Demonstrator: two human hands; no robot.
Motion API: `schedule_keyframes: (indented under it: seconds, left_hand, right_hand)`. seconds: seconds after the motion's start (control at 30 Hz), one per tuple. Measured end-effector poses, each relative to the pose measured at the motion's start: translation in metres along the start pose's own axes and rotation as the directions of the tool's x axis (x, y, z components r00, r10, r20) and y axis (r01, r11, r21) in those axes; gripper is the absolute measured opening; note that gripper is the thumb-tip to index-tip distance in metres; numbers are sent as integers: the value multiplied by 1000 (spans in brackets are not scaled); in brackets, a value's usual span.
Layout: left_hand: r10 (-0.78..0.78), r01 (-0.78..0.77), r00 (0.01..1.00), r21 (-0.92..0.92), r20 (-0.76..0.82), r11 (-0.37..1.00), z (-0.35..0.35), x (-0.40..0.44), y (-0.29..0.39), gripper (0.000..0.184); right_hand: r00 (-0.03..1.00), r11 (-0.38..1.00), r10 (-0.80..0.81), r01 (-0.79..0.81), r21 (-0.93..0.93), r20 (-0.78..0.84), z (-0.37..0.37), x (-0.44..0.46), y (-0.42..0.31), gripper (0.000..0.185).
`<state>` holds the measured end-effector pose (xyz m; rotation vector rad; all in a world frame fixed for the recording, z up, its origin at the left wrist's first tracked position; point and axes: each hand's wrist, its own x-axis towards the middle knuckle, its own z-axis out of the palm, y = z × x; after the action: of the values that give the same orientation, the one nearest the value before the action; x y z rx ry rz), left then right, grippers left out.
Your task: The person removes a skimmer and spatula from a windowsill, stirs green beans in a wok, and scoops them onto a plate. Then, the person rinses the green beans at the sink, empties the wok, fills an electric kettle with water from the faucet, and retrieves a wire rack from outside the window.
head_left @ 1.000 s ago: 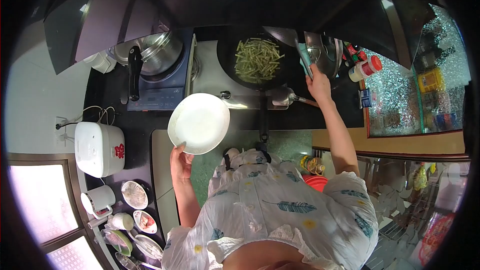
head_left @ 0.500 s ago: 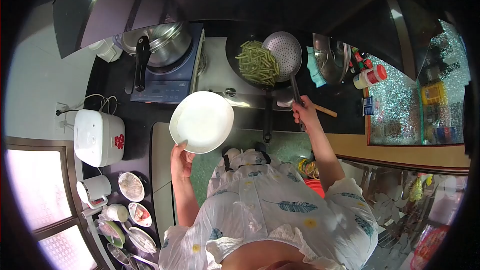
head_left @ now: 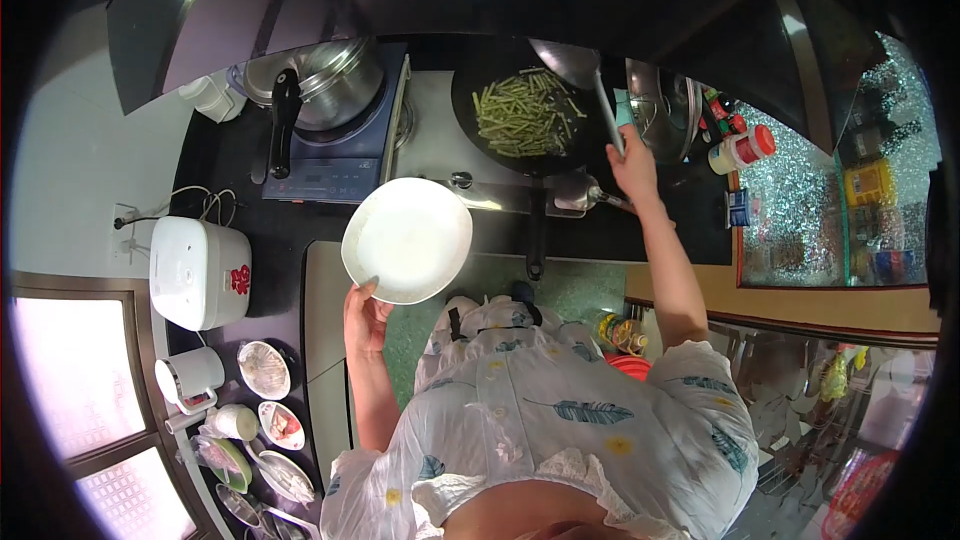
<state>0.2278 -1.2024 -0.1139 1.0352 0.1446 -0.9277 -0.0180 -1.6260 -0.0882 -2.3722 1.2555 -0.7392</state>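
My left hand [head_left: 368, 322] grips the lower rim of a white plate [head_left: 407, 240], thumb on top; the plate shows no food. My right hand [head_left: 635, 168] is closed round the handle of a perforated skimmer [head_left: 568, 64], whose head is tilted over the far right part of a dark pan. In the pan [head_left: 478, 143] lie cut green beans [head_left: 527, 112], spread in a loose heap. The pan's black handle [head_left: 536, 235] points toward my body. Right of that handle a metal spatula [head_left: 574, 193] lies near the stove's front edge.
A pressure cooker [head_left: 338, 90] sits on an induction plate [head_left: 325, 172] at the left. Further left are a white rice cooker [head_left: 200, 275], a kettle [head_left: 188, 380] and small dishes [head_left: 264, 370]. A pot lid [head_left: 662, 118] and a red-capped jar [head_left: 740, 150] stand right.
The skimmer has risen off the beans and tipped toward the far right, with my right hand moving up and right. The beans are spread wider. My left hand and the plate have barely shifted.
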Motion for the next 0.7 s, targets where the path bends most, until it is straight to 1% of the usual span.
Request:
schedule_keyframes:
  seconds: [0.03,0.07,0.13,0.23,0.27,0.3,0.33,0.37,0.43,0.5,0.57,0.67,0.7]
  left_hand:
    - [5,-5,1000,0,0,1000,0,-1,0,36]
    - [7,-7,1000,3,-4,1000,0,-3,-1,37]
    - [10,-9,1000,11,-12,1000,-1,-5,-2,38]
    - [13,-13,1000,11,-19,1000,-4,-8,-3,40]
    - [17,-17,999,11,-28,1000,-3,-10,-3,40]
    - [21,-20,999,11,-38,1000,-3,-12,-3,41]
    - [26,-25,999,11,-48,1000,-3,-14,-3,41]
    - [26,-26,998,9,-56,1000,-5,-15,-4,41]
    - [27,-26,997,6,-72,1000,-9,-16,-6,42]
    - [31,-31,998,8,-62,1000,-9,-17,-5,43]
    - [37,-37,997,0,-70,999,-8,-19,-5,44]
    - [50,-51,995,-9,-81,999,2,-19,1,44]
    - [52,-53,996,-4,-73,999,7,-19,4,43]
  right_hand:
    - [993,992,90,-82,-99,82,-10,10,0,28]
    - [994,984,84,-72,-165,69,-13,17,10,30]
    - [993,981,63,-43,-191,99,-16,28,32,35]
    - [990,989,-45,63,-136,136,-11,29,62,38]
    - [974,997,77,-82,14,213,-3,25,68,34]
    - [935,960,181,-236,151,306,4,17,70,30]
    - [874,881,262,-390,267,410,7,9,66,26]
    - [849,789,265,-463,404,456,13,-4,61,21]
    - [758,635,236,-594,494,608,21,-24,52,16]
    - [672,436,203,-713,549,712,23,-38,34,15]
    - [600,196,156,-797,571,784,22,-49,23,17]
    - [540,-6,61,-841,541,840,21,-55,15,13]
    - [537,-33,47,-842,539,842,20,-56,15,13]
